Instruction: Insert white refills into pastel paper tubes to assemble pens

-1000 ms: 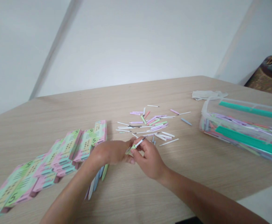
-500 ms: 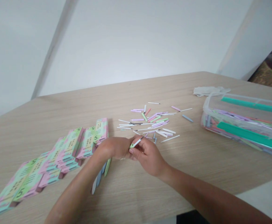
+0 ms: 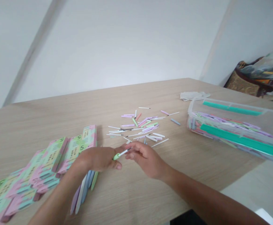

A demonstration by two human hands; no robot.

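My left hand (image 3: 102, 158) is closed on a pen with a light green barrel piece (image 3: 116, 156). A white refill (image 3: 123, 152) with a dark tip sticks out of that piece toward the right. Close to the tip is my right hand (image 3: 148, 160), fingers slightly curled and thumb apart, holding nothing that I can see. Just beyond both hands lies a loose spread of white refills (image 3: 117, 131) and pastel pen barrels (image 3: 157, 137). Below my left wrist, several long pens (image 3: 86, 186) in purple, white, blue and green lie side by side, partly covered by the hand.
Pink and green boxes (image 3: 47, 161) marked 5 lie in overlapping stacks at the left. On the right stands a clear plastic bin (image 3: 190, 114) with teal strips, holding many pen parts. A crumpled white cloth or tissue (image 3: 192, 95) lies behind it on the wooden table (image 3: 131, 200).
My right hand has drawn back from the green pen piece, which stays in my left hand. A gap now shows between the hands. The whole view has shifted rightward.
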